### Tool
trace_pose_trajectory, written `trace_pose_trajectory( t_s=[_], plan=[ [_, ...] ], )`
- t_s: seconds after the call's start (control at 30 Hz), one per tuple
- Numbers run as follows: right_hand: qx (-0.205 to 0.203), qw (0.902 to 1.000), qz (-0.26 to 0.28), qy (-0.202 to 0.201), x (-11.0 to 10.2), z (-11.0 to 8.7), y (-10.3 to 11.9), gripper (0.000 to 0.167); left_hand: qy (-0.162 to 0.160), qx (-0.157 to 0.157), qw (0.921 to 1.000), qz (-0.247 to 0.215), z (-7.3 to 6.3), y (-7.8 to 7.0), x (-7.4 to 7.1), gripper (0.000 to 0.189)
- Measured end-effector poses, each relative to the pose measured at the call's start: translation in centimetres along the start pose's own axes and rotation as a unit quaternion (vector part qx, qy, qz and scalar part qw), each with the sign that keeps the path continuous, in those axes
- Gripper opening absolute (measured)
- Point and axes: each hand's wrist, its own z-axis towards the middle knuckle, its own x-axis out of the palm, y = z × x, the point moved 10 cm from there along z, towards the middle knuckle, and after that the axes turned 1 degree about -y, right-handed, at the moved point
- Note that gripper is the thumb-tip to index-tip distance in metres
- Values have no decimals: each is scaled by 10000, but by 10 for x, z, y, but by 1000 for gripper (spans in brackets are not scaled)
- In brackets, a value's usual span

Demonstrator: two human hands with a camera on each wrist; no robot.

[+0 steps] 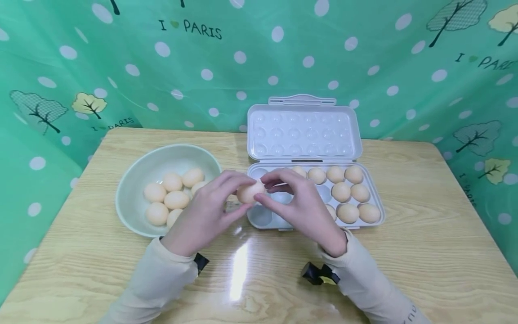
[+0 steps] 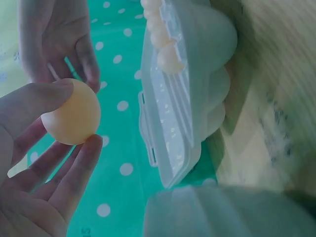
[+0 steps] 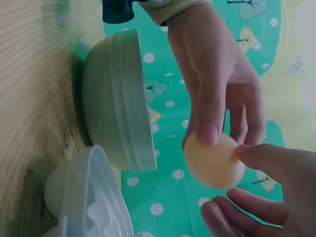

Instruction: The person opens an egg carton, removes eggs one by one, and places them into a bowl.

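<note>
An egg [image 1: 250, 192] is held up between my two hands, above the table between the bowl and the egg carton. My left hand [image 1: 208, 211] pinches it with thumb and fingertips; the left wrist view shows the egg [image 2: 74, 113] against thumb and fingers. From the other side my right hand [image 1: 301, 204] reaches to it, its thumb right at the shell and its other fingers spread loosely beside it. Lower left stands a pale green bowl [image 1: 128, 193] with several eggs in it. The open egg carton [image 1: 259, 216] lies under the right hand, eggs mostly in its right side.
The carton's lid [image 1: 303, 130] stands raised at the back, by the green polka-dot curtain [image 1: 226, 54]. The wooden table [image 1: 429, 225] stretches beyond the carton. Dark wrist-camera mounts [image 1: 319, 273] show under the sleeves.
</note>
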Motion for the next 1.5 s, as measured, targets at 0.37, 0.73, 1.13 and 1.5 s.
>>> trace_pose_trajectory(
  t_s=[0.37,0.73,1.13,1.5],
  plan=[
    [277,9924,-1100,-481,-37,5,-26,24,-574,-418,9973,179,-1,21,-39,43],
    [731,9867,-1347,-535,-58,8,-53,32,-597,-992,9922,455,-4,43,-56,42],
    [1372,9770,-1630,-122,-55,10,-83,40,-129,-1477,9866,685,-8,66,-52,38],
    [1383,9730,-1831,254,-48,11,-91,45,833,-2281,9652,969,-18,85,-38,37]
  ],
)
